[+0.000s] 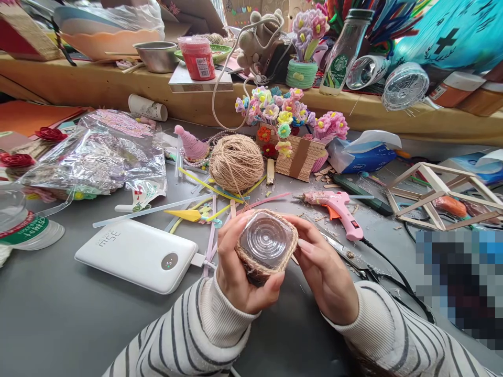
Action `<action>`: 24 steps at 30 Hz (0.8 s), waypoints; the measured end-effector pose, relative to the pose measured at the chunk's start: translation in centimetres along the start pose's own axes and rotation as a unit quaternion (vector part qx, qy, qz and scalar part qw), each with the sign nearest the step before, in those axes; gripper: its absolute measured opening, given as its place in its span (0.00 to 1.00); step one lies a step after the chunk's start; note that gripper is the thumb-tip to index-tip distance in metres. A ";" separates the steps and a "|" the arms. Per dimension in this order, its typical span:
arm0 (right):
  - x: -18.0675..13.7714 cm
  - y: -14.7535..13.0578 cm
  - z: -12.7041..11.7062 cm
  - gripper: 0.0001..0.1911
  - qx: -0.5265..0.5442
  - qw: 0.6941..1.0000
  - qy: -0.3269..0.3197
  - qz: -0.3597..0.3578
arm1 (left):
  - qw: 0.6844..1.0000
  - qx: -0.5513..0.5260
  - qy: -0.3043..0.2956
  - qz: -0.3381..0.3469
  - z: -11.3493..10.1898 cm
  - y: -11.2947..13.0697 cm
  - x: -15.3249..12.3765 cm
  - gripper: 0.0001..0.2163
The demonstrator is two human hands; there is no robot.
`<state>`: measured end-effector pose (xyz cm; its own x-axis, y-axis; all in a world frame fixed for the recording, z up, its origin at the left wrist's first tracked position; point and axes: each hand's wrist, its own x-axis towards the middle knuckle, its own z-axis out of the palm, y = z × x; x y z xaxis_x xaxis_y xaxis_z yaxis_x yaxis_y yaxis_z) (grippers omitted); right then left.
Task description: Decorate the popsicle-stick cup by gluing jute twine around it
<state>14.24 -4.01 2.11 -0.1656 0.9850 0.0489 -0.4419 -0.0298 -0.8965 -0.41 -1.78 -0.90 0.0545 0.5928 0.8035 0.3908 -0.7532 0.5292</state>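
Both my hands hold a small clear plastic cup [266, 242] with jute twine wrapped round its side, bottom end facing me. My left hand [236, 267] wraps it from the left, thumb under it. My right hand [326, 272] presses its fingers against the right side. A strand of twine runs from the cup up to the ball of jute twine [236, 162] just beyond. A pink glue gun [338, 207] lies on the grey table [58, 314] to the right of my hands.
A white power bank [137, 255] lies left of my hands. Crinkled cellophane [102, 152], pipe cleaners, pipe-cleaner flowers [283, 115], a tissue pack [363, 154], scissors [346, 254] and a stick frame [436, 196] crowd the table. A wooden shelf [98, 78] holds bowls, jars and bottles.
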 end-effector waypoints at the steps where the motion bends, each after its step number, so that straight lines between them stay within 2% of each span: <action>1: 0.0 0.0 0.0 0.14 -0.002 1.000 0.000 0.000 | 1.000 -0.001 0.000 0.000 0.0 0.0 0.0 0.34; 19: 0.0 -0.1 -0.2 0.13 -0.033 0.999 0.030 0.007 | 1.000 -0.003 0.005 0.003 0.1 0.0 0.1 0.33; 24: 0.1 -0.1 -0.1 0.13 -0.013 1.000 0.028 -0.001 | 1.000 -0.003 -0.001 0.004 -0.1 0.0 0.1 0.34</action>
<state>14.40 -3.93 2.18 -0.1155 0.9929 0.0268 -0.4187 -0.0242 -0.9078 -0.46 -1.77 -0.77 0.0589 0.5866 0.8077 0.3842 -0.7601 0.5240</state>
